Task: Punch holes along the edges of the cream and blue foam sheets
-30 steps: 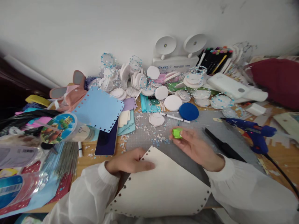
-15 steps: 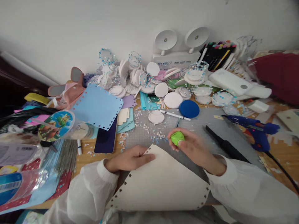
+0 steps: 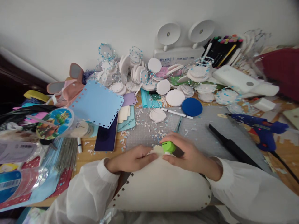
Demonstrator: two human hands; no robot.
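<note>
A cream sheet of paper (image 3: pixel 163 186) lies in front of me, with small flower-shaped holes along its left and lower edges. My left hand (image 3: pixel 136 158) is closed on its upper left edge, thumb on top. In my right hand (image 3: pixel 187 154) is a green craft punch (image 3: pixel 168 147), gripped between thumb and fingers at the sheet's top corner. The punch seems to sit over the paper's edge; its slot is hidden. Beyond them, punched bits litter the grey cutting mat (image 3: pixel 144 124), near tweezers (image 3: pixel 178 124) and a white pen (image 3: pixel 177 113).
A blue punched sheet (image 3: pixel 97 102) overlaps a dark phone (image 3: pixel 105 137) at left. A lidded cup (image 3: pixel 56 123) and bottle (image 3: pixel 21 183) stand nearer. To the right are a black tool (image 3: pixel 231 146) and a blue glue gun (image 3: pixel 261 127). White discs (image 3: pixel 175 97) crowd the back.
My right hand has brought the green punch left and down from above the mat onto the paper's top corner. My left hand still holds the sheet. The view has shifted slightly.
</note>
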